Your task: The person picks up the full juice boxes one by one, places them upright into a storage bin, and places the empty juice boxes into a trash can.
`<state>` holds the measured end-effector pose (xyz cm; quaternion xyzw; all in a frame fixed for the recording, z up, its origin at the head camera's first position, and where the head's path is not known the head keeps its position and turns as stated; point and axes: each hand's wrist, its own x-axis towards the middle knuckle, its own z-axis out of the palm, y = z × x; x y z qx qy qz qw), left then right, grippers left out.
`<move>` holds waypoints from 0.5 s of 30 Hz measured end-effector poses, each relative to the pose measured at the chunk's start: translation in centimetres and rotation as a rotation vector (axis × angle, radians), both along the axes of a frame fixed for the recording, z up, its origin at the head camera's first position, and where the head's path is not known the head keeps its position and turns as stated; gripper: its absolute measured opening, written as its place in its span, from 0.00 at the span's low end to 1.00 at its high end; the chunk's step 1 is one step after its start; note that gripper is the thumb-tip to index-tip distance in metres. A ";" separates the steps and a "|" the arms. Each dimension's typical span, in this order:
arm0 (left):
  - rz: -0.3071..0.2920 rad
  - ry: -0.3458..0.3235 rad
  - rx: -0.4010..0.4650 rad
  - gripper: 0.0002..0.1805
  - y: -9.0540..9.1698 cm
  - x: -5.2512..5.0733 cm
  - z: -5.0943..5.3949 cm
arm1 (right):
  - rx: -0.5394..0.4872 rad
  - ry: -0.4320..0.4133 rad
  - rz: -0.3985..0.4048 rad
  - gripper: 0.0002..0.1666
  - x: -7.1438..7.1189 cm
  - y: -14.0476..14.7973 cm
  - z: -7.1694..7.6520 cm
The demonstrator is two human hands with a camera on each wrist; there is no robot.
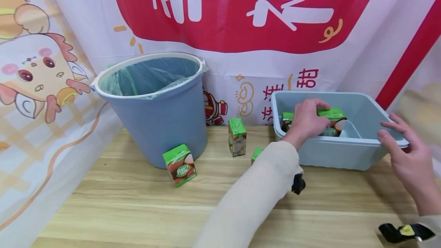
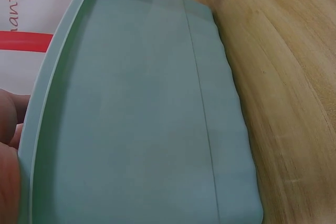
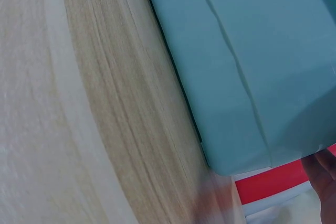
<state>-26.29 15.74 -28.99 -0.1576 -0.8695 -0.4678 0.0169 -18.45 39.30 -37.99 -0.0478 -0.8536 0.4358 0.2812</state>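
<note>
My left hand (image 1: 308,121) reaches over the near rim of a light blue plastic storage bin (image 1: 337,152). Inside, its thumb and fingers pinch a green-topped carton (image 1: 335,116). Another carton (image 1: 287,118) shows left of that hand, partly hidden. At the bin's right end, my right hand (image 1: 411,152) grips the rim corner, thumb on the near side. The left wrist view shows the bin's outer wall (image 2: 136,98) with part of the left hand (image 2: 9,156) behind the rim. In the right wrist view, fingers (image 3: 323,171) touch the bin's end.
A blue trash can (image 1: 165,125) with a clear liner stands left. One carton (image 1: 180,165) leans against it. Another carton (image 1: 237,137) stands upright between can and bin. A third carton (image 1: 256,153) is mostly behind the left sleeve. Printed cloth (image 1: 241,64) hangs behind the wooden table (image 1: 138,209).
</note>
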 end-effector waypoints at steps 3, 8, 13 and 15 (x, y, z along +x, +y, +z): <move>0.009 -0.030 -0.012 0.22 0.2 -0.1 0.0 | -0.003 0.013 -0.001 0.27 0.0 0.0 0.0; 0.044 -0.067 -0.052 0.21 0.6 -0.2 -0.1 | -0.004 0.018 -0.005 0.27 0.0 -0.1 0.1; 0.058 -0.080 -0.150 0.19 0.7 -0.2 -0.2 | 0.002 0.009 -0.003 0.28 -0.1 -0.2 0.0; 0.049 -0.084 -0.227 0.12 1.0 -0.3 -0.2 | 0.005 0.011 -0.005 0.28 -0.1 -0.2 0.0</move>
